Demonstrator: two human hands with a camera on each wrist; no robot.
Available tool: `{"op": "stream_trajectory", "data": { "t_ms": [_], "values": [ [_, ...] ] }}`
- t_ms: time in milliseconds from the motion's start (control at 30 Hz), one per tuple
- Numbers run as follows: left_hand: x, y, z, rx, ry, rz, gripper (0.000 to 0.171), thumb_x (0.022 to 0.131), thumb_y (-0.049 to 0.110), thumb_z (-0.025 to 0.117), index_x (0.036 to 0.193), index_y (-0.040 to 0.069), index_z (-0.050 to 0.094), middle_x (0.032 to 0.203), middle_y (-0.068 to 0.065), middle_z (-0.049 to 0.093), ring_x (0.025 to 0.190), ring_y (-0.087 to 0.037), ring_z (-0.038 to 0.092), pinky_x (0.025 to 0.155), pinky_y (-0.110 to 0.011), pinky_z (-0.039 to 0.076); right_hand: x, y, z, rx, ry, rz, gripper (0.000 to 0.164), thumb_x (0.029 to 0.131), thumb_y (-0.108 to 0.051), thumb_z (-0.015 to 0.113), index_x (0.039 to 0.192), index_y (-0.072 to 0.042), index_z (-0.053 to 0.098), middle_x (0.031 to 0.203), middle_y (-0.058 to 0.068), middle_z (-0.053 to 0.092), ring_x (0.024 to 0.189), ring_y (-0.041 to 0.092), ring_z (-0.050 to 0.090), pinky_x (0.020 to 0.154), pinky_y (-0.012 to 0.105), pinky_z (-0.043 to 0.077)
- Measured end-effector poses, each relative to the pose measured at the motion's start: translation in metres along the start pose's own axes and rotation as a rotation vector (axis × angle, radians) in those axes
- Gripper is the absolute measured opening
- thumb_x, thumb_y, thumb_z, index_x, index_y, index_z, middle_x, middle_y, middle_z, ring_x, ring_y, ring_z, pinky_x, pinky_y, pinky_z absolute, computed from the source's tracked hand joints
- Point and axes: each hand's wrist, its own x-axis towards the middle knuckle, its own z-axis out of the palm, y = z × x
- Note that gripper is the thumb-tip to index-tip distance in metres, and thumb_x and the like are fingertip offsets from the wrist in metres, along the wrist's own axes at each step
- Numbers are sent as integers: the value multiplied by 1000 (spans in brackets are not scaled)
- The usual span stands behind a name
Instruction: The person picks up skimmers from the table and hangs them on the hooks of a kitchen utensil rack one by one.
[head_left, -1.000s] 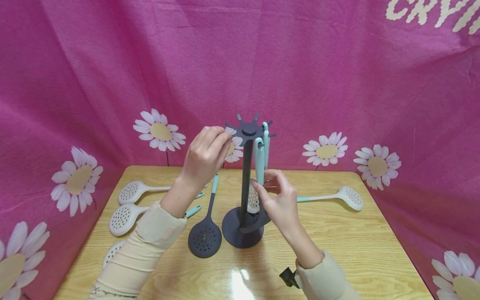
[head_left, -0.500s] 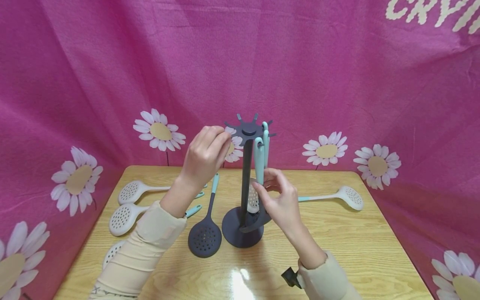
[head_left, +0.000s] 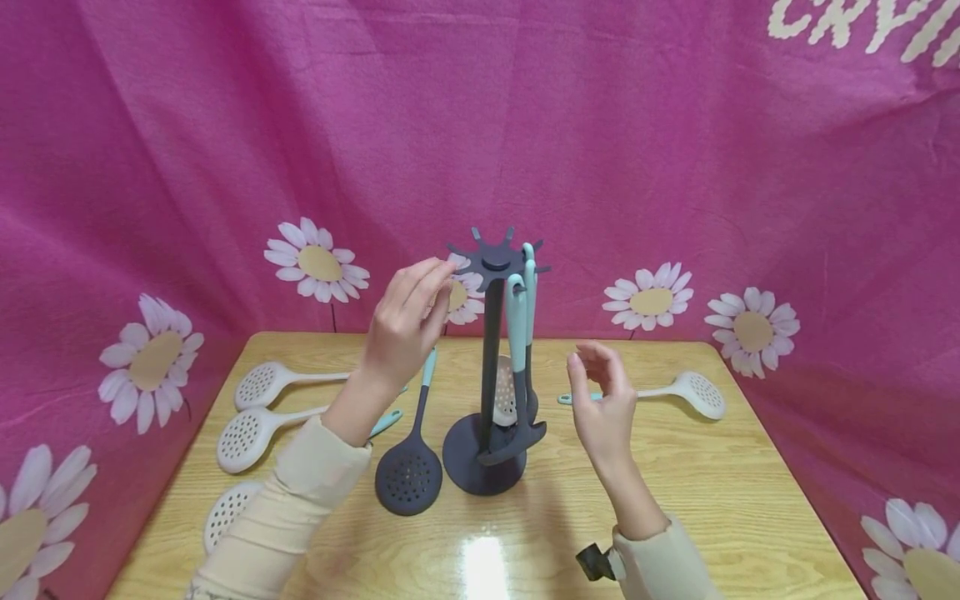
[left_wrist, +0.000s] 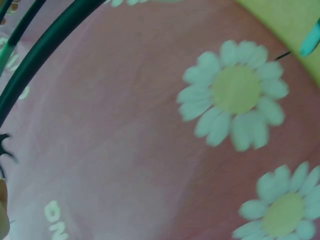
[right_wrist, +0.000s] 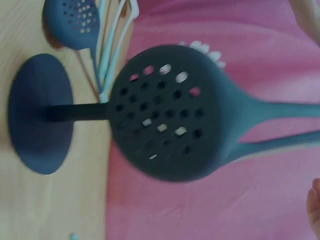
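Observation:
A dark utensil rack stands mid-table, with a pronged top. From its right side hang a dark skimmer with a mint handle and, behind it, more mint-handled utensils, one with a white perforated head. The skimmer's dark holed head fills the middle of the right wrist view. My left hand is by the rack's left prongs, thumb apart from the fingers, holding nothing. Right of the rack, my right hand is off the handles, its fingers loosely bent and nothing between them.
Several white skimmers lie at the left, partly under my left arm. A dark skimmer lies just left of the rack base. Another white skimmer lies at the right, its handle behind my right hand. Pink cloth surrounds the table.
My right hand has let go of the hanging dark skimmer's handle and moved right. My left hand has drawn slightly left and down from the prong, its fingers loosened.

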Motion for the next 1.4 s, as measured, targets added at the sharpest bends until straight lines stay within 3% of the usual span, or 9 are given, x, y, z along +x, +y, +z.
{"op": "stream_trajectory", "data": {
  "t_ms": [167, 267, 400, 600, 700, 933, 1133, 1300, 1400],
  "values": [
    [-31, -2, 7, -59, -5, -177, 44, 75, -11, 65, 115, -8, 49, 103, -20, 56, 92, -30, 55, 82, -29, 50, -11, 23, -6, -25, 57, 106, 15, 84, 7, 57, 97, 14, 56, 85, 24, 59, 75, 0, 55, 69, 11, 45],
    [-51, -2, 12, -54, -76, -287, 46, 74, -11, 66, 116, -8, 47, 104, -20, 53, 94, -30, 54, 83, -32, 49, -21, 42, -7, -49, 77, 165, 17, 85, -1, 59, 97, 10, 57, 85, 19, 60, 75, 1, 54, 67, 11, 44],
    [-80, 1, 20, -49, -223, -446, 44, 76, -8, 66, 116, -7, 48, 109, -19, 52, 98, -30, 52, 83, -36, 49, -38, 66, -7, -66, 79, 230, 17, 83, -4, 59, 97, 5, 58, 82, 13, 60, 72, 6, 55, 63, 10, 43],
    [-121, 7, 33, -73, -430, -716, 42, 79, -6, 63, 118, -4, 48, 110, -18, 51, 99, -28, 52, 82, -38, 49, -62, 90, -5, -211, -85, 436, 26, 80, 4, 58, 105, 7, 55, 90, 20, 58, 76, 22, 59, 60, 12, 46],
    [-138, 9, 38, -72, -541, -818, 40, 82, -3, 62, 119, -5, 47, 111, -18, 51, 102, -29, 52, 84, -37, 49, -73, 97, -2, -251, -167, 526, 29, 79, 7, 60, 108, 9, 54, 92, 23, 58, 78, 27, 59, 61, 15, 47],
    [-162, 13, 49, 24, -843, -896, 37, 80, -1, 64, 115, -8, 54, 117, -22, 49, 109, -36, 50, 90, -41, 45, -99, 108, 5, -323, -389, 580, 37, 74, 6, 66, 108, 13, 54, 90, 24, 58, 77, 31, 61, 66, 34, 52],
    [-180, 14, 61, 82, -1078, -989, 38, 84, 2, 61, 120, -6, 52, 124, -20, 47, 116, -35, 45, 93, -40, 44, -116, 112, 12, -346, -491, 580, 44, 69, 7, 70, 108, 16, 52, 82, 21, 56, 67, 23, 55, 61, 30, 46],
    [-193, 14, 68, 91, -1177, -1029, 41, 86, 2, 58, 124, -6, 49, 124, -21, 48, 117, -34, 46, 95, -39, 42, -124, 111, 17, -319, -541, 583, 51, 66, 10, 69, 111, 21, 48, 75, 15, 50, 58, 10, 43, 58, 24, 42],
    [-199, 13, 70, 87, -1206, -1026, 42, 85, 1, 58, 124, -7, 49, 121, -22, 49, 115, -35, 47, 95, -40, 42, -127, 112, 20, -315, -560, 544, 41, 63, 11, 70, 99, 17, 53, 67, 12, 47, 55, 9, 39, 53, 22, 37]
  ]
}}
